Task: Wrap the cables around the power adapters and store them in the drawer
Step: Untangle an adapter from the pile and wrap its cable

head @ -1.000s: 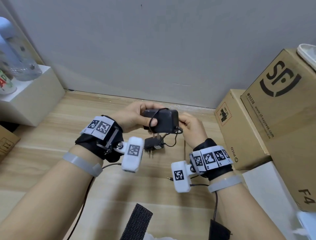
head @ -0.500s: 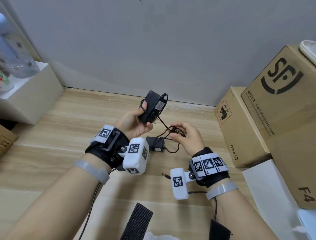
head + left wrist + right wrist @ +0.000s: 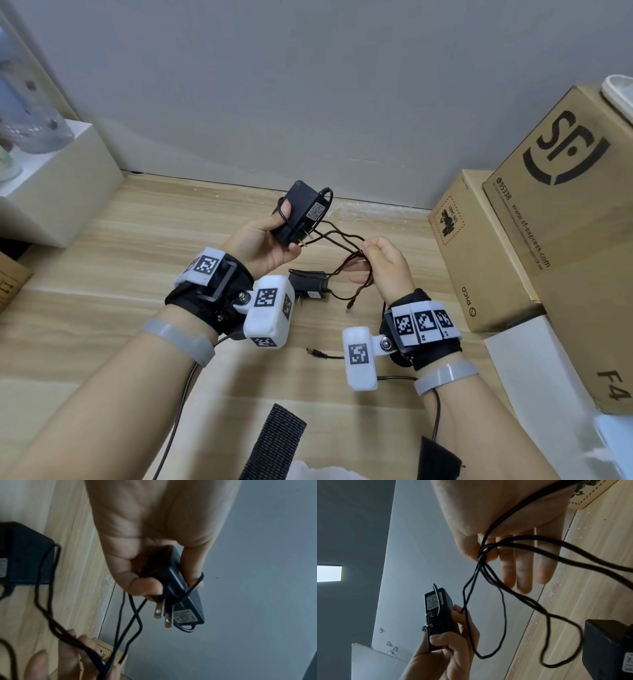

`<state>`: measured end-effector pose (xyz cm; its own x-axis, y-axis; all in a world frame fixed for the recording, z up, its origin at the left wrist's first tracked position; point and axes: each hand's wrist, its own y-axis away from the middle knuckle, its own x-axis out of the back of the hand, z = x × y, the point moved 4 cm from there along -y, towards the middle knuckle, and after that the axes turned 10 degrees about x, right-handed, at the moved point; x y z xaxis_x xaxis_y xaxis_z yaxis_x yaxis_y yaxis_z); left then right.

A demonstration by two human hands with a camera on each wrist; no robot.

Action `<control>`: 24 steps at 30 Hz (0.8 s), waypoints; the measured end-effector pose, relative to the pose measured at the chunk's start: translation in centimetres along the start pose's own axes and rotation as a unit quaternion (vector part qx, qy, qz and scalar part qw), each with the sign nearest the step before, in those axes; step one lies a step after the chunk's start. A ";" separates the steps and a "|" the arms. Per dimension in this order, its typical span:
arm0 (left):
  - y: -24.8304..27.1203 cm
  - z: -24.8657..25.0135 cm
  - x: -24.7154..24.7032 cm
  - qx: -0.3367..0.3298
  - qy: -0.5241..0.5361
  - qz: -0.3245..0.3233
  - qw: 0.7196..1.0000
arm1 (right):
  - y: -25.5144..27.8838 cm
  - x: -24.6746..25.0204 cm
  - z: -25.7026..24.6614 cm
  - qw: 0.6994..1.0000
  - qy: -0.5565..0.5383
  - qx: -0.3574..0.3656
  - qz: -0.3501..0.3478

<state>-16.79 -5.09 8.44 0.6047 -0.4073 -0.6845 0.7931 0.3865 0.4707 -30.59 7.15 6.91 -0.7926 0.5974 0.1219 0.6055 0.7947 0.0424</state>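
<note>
The left hand [image 3: 263, 245] grips the raised power adapter [image 3: 299, 212], one loop around it; the right hand [image 3: 383, 263] pinches bunched cable [image 3: 337, 236] strands. That bundle may include the second adapter [image 3: 308, 282]'s lead (lying on the bench [image 3: 137, 257]), so winding could tangle both.

both forearms reach forward from the bottom of the head view, bare, each with a grey band and a black wrist strap carrying a white camera block. the left hand [image 3: 263, 240] is raised, palm turned toward the right, its fingers and thumb curled in a firm grip around what it holds; the thumb [image 3: 147, 586] presses on the near side and the fingers wrap the far side. the right hand [image 3: 383, 267] sits lower and just to the right, apart from the left, thumb and forefinger pinched together while the other fingers [image 3: 522, 574] hang straight and relaxed.
</note>
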 end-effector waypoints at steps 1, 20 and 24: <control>0.0 -0.1 0.0 -0.001 0.000 0.000 1.000 | -0.1 0.1 0.1 1.000 0.001 -0.003 0.014; -0.1 0.3 1.1 -0.027 -0.030 0.048 0.998 | -0.4 2.4 1.6 0.965 -0.117 -0.094 0.216; -0.3 0.4 1.5 -0.027 -0.021 0.065 0.997 | -0.3 1.7 1.5 0.969 -0.149 -0.104 0.166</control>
<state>-16.13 -6.13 7.47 0.7054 -0.3853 -0.5949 0.7037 0.4815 0.5226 -32.25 8.09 5.64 -0.5186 0.8454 -0.1277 0.8073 0.5334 0.2524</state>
